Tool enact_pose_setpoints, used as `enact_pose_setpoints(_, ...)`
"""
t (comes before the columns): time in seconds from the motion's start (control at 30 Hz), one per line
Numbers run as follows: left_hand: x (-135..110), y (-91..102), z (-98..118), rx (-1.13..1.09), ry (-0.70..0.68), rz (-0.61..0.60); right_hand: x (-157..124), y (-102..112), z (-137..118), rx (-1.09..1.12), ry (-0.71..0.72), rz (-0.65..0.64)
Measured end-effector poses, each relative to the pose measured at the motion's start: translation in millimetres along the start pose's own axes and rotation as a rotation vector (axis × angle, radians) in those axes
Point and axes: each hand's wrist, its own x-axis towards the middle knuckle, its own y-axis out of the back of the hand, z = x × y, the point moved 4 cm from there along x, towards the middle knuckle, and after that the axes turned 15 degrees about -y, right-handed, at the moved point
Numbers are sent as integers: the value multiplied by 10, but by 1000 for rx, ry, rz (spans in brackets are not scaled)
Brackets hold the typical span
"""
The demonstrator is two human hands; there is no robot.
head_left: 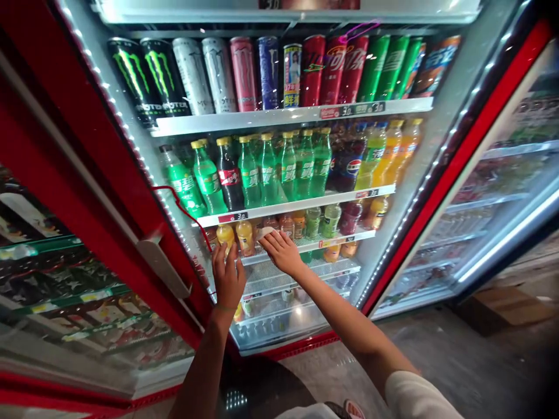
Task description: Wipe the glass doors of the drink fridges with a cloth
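My left hand (229, 278) is raised before the lower drink shelf, its fingers apart and holding nothing that I can see. It is nearest to a bottle of yellow drink (225, 234), partly covering it; whether it touches the bottle I cannot tell. To the right, my right hand (283, 254) reaches to the same shelf, its fingers close together and nearly straight. A small white cloth-like piece (265, 233) shows under its fingertips. Between the hands stands a second bottle of pale orange drink (245, 237). A thin red cord (201, 227) hangs by the shelf's left end.
The lit cooler has green soda bottles (267, 169) on the shelf above and a row of cans (242, 73) higher up. Wire shelves (279, 276) lie below the hands. A red door frame with a handle (163, 265) stands left; a cardboard box (510, 308) sits at right.
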Motion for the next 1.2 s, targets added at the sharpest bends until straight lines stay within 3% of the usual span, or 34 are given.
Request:
enact_pose_setpoints(0.13, 135, -289, 203, -2, -2, 9, 211, 146, 182, 3, -43, 52)
enact_pose_setpoints(0.27, 199, -539, 395, -14, 46, 15, -311, 57, 510, 24, -30, -1)
enact_pose_setpoints(0.33, 215, -648, 485, -12, 75, 11, -642, 20, 723, 34, 35, -69)
enact_pose_setpoints(0.4, 249, -759, 583, -13, 92, 5, -800, 65, 989, 40, 95, -119)
enact_pose_setpoints(0.47, 316, -882, 696, -20, 99, 3, -697, 204, 1314, 27, 71, -94)
enact_pose_setpoints(0.57, 459, -1094, 897, -17, 108, 13, -272, 447, 1772, 12, -90, 30)
enact_pose_setpoints(0.67, 585, -1322, 1129, -5, 112, 22, -116, 501, 1979, 1, -211, 107)
enact_pose_setpoints(0.8, 651, -1584, 1415, -2, 125, -16, -673, 337, 2016, -20, -97, 86)
enact_pose_setpoints(0.9, 680, -1717, 1591, 3, 119, -24, -1021, 392, 2323, 7, 22, -9)
enact_pose_setpoints(0.97, 724, -1799, 1712, 16, 112, -10, -945, 597, 2743, -6, -83, 14)
enact_pose_setpoints(1.07, 837, -1957, 1943, 18, 89, -2, -607, 953, 3364, -62, -363, 157)
enact_pose_setpoints(1.13, 923, -2080, 2123, 17, 69, -12, -514, 1064, 3574, -75, -432, 218)
enact_pose_setpoints(1.2, 998, -2198, 2297, 18, 53, -22, -628, 1052, 3647, -67, -391, 213)
